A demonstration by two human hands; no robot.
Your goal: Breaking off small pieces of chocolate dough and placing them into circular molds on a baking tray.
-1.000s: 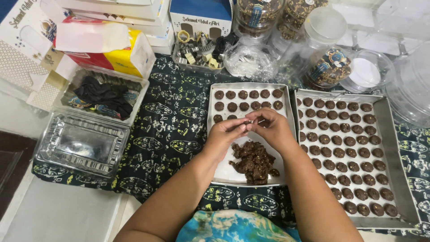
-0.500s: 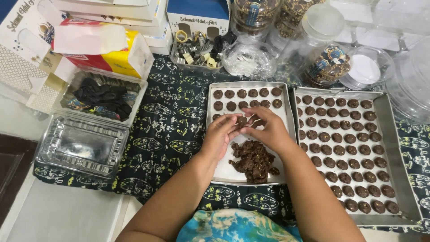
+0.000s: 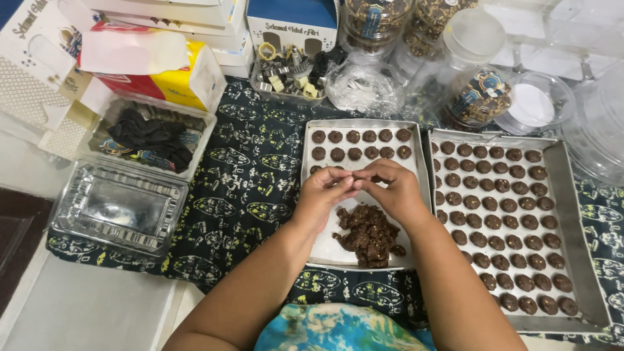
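Nearest me on the small tray (image 3: 416,195) lies the heap of chocolate dough (image 3: 368,233). Just beyond it my left hand (image 3: 325,195) and right hand (image 3: 393,192) meet, fingers curled together around a dough piece I can't see. I judge I'm shaping; next calls for a bare spot under the rows of dough balls (image 3: 361,144). Beyond the tray, jars are cut off

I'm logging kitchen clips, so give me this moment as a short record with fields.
left hand: fingertips pinched against the right hand
right hand: meets the left over the small tray
small tray: two rows of brown balls, dough pile near its front
large tray: filled with rows of brown balls
cloth: dark, patterned, under both trays
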